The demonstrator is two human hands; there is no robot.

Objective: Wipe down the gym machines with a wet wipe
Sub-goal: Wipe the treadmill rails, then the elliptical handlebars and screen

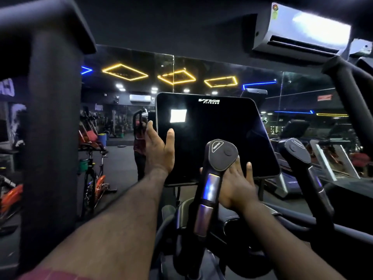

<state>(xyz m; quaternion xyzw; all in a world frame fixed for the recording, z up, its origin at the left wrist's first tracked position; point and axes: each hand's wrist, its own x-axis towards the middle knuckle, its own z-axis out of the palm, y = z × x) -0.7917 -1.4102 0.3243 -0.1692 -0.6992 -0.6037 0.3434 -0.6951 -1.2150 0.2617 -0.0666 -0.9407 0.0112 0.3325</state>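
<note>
Screen-wiping looks to be the step in hand: the black glossy console screen (218, 128), marked VIVA FITNESS at its top, stands tilted in the middle of the view with both bare hands on it. The left hand (159, 150) is at the screen's left edge, thumb laid up the front face and fingers going round behind, so its grip is clamped on that edge. The right hand (236, 184) lies flat against the lower part of the screen, fingers straight, its grip apart. Much of this hand is hidden behind the near black upright handle with a grey rounded cap (222, 151). The wet wipe does not show anywhere; it may be under the right palm, but I cannot tell. A second matching handle (298, 152) rises just to the right.

To do this well, I judge the left hand should brace the edge firmly so the panel does not rock. The right should press lightly and evenly, sweeping in overlapping passes from the far top edge down to the near bottom one, then along the rim. Glossy glass shows smears, so a damp rather than dripping wipe suits, held away from seams. The handle caps and silver bands (210, 188) likely get touched most and want wiping next. White glare (177, 116) on the screen could hide missed streaks
</note>
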